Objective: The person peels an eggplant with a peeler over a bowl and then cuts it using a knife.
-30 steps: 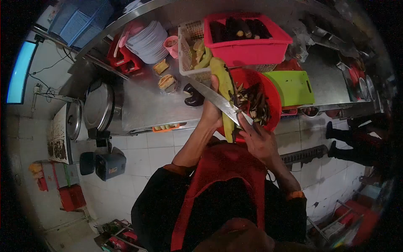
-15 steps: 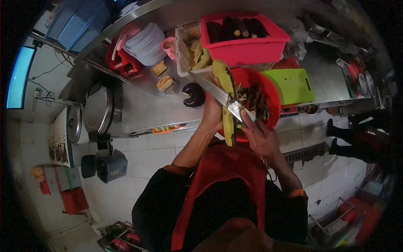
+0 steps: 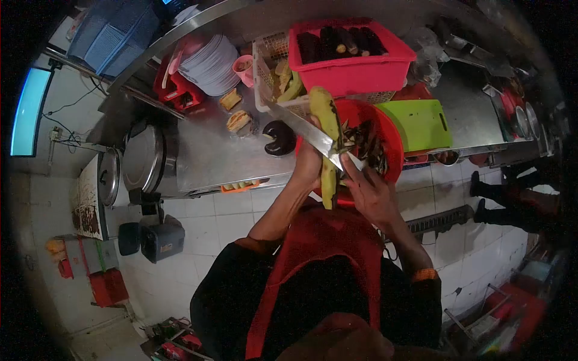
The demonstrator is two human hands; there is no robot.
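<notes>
My left hand is closed round the middle of a long yellow-green peeled eggplant, which has small dark patches of skin left on it. The eggplant stands nearly lengthwise before me, its lower end near my apron. In my right hand is a knife, its wide blade lying across the eggplant and pointing up to the left. My right fingers hide most of the handle. Below and behind both hands, a red basin holds dark strips of peel.
A pink tub of dark eggplants stands behind, over a white basket. To the right lies a green cutting board. A curved dark eggplant, wrapped food and stacked plates are left. Another person's legs show at right.
The knife blade has shifted slightly along the eggplant, its tip a little further left. Both hands keep their hold, and the eggplant has barely moved.
</notes>
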